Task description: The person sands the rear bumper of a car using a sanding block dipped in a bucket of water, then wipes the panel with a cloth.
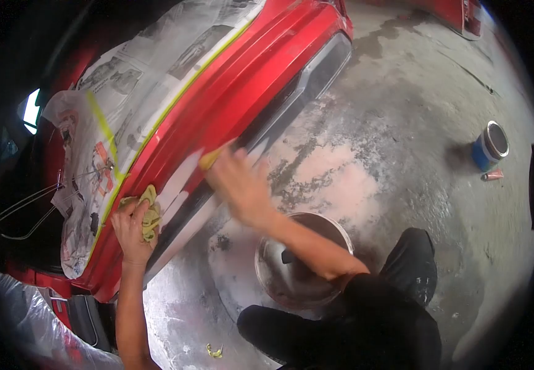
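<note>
The yellow-green cloth [150, 217] lies bunched against the red bumper [236, 98], the left hand [132, 231] curled over it; it looks soft and light, best gathered under the palm. A yellow pad [210, 159] sits at the fingertips of the right hand [239, 185], beside the pale patches [180, 176]; blur hides whether it is pinched or pressed flat. It is probably light too, easiest held by its back. The bumper seems stiff, smooth and perhaps slippery.
</note>
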A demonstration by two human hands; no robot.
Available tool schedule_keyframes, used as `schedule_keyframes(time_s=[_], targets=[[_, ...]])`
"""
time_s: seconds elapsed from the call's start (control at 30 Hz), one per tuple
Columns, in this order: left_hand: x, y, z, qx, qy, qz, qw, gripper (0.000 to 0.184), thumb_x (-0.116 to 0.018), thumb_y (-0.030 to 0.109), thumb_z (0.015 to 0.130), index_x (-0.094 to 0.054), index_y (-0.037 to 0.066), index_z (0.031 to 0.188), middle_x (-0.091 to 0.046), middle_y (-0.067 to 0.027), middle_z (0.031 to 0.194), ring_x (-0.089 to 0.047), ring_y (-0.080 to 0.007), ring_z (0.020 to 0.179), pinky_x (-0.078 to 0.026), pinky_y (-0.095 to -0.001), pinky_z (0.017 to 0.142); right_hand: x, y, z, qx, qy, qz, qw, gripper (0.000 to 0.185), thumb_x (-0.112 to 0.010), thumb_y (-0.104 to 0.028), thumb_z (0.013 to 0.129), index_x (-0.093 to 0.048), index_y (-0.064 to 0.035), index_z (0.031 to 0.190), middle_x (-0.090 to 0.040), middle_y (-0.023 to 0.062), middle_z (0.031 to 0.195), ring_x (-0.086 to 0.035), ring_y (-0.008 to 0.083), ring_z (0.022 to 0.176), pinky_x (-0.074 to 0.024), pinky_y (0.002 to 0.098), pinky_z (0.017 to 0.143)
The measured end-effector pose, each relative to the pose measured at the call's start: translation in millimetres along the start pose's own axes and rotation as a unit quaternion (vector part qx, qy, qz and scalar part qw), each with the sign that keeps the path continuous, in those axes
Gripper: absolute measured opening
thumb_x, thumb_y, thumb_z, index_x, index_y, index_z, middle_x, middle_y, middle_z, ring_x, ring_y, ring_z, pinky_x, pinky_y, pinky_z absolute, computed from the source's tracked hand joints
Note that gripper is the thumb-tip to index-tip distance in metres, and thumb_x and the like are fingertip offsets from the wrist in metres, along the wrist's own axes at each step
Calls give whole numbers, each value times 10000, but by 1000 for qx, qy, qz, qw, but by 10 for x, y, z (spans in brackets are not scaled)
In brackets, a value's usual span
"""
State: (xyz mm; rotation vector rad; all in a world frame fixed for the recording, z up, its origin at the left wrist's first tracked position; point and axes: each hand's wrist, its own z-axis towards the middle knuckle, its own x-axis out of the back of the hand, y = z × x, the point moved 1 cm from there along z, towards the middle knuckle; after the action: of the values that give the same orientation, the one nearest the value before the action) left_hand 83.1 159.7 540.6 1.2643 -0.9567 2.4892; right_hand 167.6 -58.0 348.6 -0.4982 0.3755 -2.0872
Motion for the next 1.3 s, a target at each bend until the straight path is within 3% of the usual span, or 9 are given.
schedule_keyframes(time_s=[0.13, 0.33, 0.5, 0.6, 0.73, 0.87, 0.93, 1.1, 1.3], targets=[[-40, -36, -6, 5, 11, -8, 1000, 629, -741, 87, 770, -584, 116, 1378, -577, -162, 1264, -536, -381, 1122, -405, -511, 981, -114, -31, 134, -104, -139, -65, 983, 738, -567, -117, 862, -393, -65, 1578, -297, 179, 1684, -274, 367, 1563, -163, 729, 1177], [-5, 12, -8, 22, -7, -13, 1000, 615, -716, 50, 774, -590, 93, 1374, -585, -175, 1241, -542, -385, 1099, -409, -508, 982, 141, 297, 459, -121, 119, -1, 985, 849, -617, -38, 783, -335, -7, 1584, -273, 269, 1662, -293, 429, 1539, -129, 716, 1183], [-28, -14, -39, 10, 4, 0, 1000, 603, -746, 178, 808, -579, 128, 1385, -573, -157, 1262, -531, -381, 1108, -401, -514, 974, -269, -381, -69, 78, 14, -31, 996, 680, -505, -223, 905, -393, 19, 1531, -378, 254, 1600, -340, 381, 1529, -138, 641, 1220], [-44, -19, -49, 14, 4, -3, 1000, 619, -742, 136, 791, -577, 119, 1387, -573, -165, 1255, -530, -386, 1111, -401, -518, 979, 140, 496, 438, -117, 112, -77, 984, 784, -622, -96, 836, -367, 4, 1571, -387, 252, 1611, -311, 385, 1543, -131, 675, 1205], [-39, -22, -71, 20, -2, -8, 1000, 648, -747, 100, 766, -574, 123, 1390, -572, -160, 1262, -531, -389, 1120, -402, -517, 979, -105, 67, 407, -149, 79, 12, 986, 748, -615, -61, 855, -386, -17, 1565, -368, 285, 1609, -321, 423, 1524, -203, 691, 1180], [-24, -5, -46, 8, 3, 1, 1000, 657, -766, 116, 757, -577, 142, 1385, -571, -145, 1274, -539, -384, 1127, -406, -513, 973, -273, -398, -154, 63, -20, 26, 998, 707, -598, -89, 863, -422, -22, 1544, -384, 279, 1603, -401, 406, 1479, -255, 696, 1158], [-60, -47, -25, 5, 9, 3, 1000, 629, -757, 124, 773, -582, 126, 1377, -572, -155, 1263, -535, -383, 1121, -404, -511, 974, -260, 239, 211, -55, 24, -167, 984, 708, -614, -92, 865, -420, -8, 1541, -378, 288, 1604, -415, 423, 1468, -247, 717, 1152], [-3, -1, 31, 5, -6, -27, 1000, 554, -719, 305, 880, -590, 88, 1373, -580, -172, 1234, -520, -370, 1115, -385, -508, 978, 338, 897, 818, -166, 180, -83, 966, 758, -609, -37, 877, -328, 29, 1578, -327, 300, 1625, -350, 459, 1499, -230, 724, 1150], [91, 222, 291, 2, -13, -55, 998, 619, -743, 421, 877, -603, 148, 1414, -583, -133, 1247, -513, -347, 1114, -368, -525, 973, 282, -450, -131, 24, -134, 101, 986, 643, -556, -132, 929, -402, 40, 1529, -304, 230, 1656, -301, 371, 1542, -287, 641, 1175]])
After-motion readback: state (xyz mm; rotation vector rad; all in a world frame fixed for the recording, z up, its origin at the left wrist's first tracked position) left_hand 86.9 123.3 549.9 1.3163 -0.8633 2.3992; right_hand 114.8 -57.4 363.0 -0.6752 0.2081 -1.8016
